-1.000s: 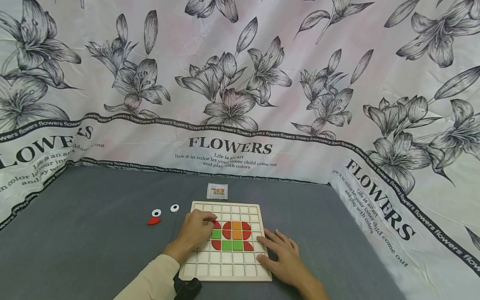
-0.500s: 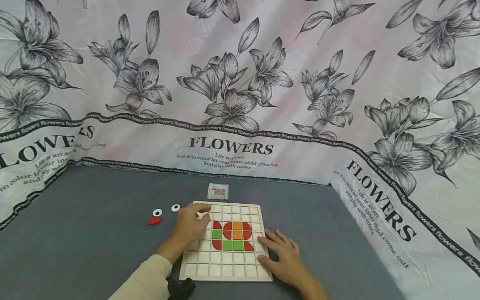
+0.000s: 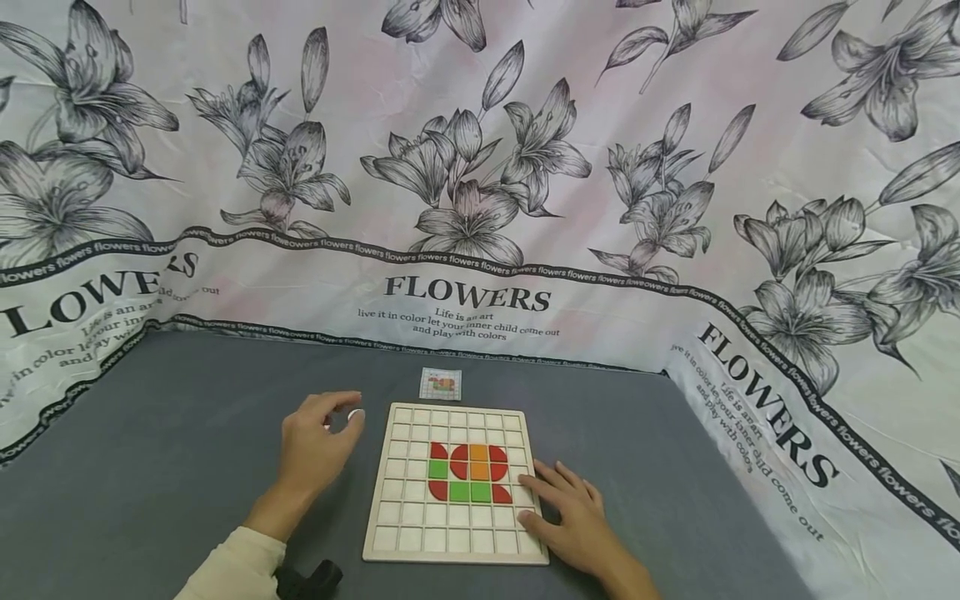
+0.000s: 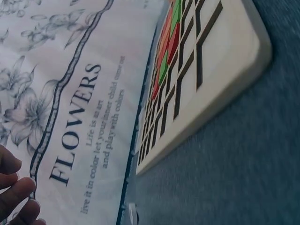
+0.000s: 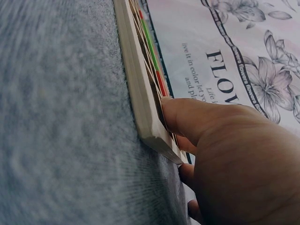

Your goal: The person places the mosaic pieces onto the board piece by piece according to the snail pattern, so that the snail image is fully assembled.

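Note:
A wooden grid board lies on the grey cloth, with red, green and orange tiles set in its cells. My left hand is held over the cloth left of the board, thumb and index finger curved and apart. Between them shows a small white disc, which the left wrist view has lying on the cloth as a white disc. The hand hides the red piece and the second disc seen earlier. My right hand rests on the board's right edge, fingers relaxed, thumb on the rim in the right wrist view.
A small picture card with a gridded coloured figure lies behind the board. White fabric printed with flowers hangs at the back and both sides. A black strapped device sits at my left wrist.
My left hand has lifted off the tiles and moved left, away from the board, to above the loose pieces. The right hand stays on the board's edge. The view has shifted slightly.

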`<state>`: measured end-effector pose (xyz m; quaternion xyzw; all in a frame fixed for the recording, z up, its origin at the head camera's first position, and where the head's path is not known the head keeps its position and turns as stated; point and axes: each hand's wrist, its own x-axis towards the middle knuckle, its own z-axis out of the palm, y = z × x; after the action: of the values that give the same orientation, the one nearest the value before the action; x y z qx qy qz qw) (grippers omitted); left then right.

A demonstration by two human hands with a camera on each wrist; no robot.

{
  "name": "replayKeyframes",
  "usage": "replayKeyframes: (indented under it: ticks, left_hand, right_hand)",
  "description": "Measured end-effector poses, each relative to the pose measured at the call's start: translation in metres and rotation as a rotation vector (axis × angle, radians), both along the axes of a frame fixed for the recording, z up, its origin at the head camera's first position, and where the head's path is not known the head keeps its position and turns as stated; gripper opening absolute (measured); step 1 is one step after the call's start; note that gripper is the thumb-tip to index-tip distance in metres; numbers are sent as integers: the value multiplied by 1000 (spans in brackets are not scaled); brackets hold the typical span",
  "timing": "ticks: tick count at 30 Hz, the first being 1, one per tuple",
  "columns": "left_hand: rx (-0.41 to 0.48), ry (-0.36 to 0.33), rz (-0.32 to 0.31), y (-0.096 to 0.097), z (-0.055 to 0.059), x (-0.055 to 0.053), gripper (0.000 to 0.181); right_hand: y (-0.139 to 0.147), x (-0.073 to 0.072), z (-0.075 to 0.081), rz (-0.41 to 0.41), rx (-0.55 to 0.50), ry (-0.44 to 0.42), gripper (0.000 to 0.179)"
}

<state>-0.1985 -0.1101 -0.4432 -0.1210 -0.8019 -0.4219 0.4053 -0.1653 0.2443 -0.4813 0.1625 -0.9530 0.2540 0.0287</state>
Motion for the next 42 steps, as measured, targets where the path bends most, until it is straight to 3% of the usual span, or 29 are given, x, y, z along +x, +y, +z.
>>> replayKeyframes:
  ticks: [9, 15, 20, 25, 34, 42]
  left_hand:
    - [76, -41, 162, -28, -17, 4, 21]
    - [110, -150, 226, -37, -31, 5, 21]
    - [98, -301, 236, -42, -40, 4, 27]
    - [18, -418, 216, -42, -46, -2, 35]
    - [-106, -407, 223, -41, -49, -9, 37]
    - [-70, -418, 190, -43, -48, -1, 40]
  right_hand:
    - [-1, 0, 0, -7, 5, -21, 51]
    - [-2, 0, -1, -13, 4, -26, 51]
    - [-2, -1, -2, 3, -5, -4, 51]
    - [-1, -1, -2, 3, -4, -4, 50]
    - [1, -1, -1, 2, 7, -4, 51]
    - [0, -1, 0, 10, 2, -7, 51]
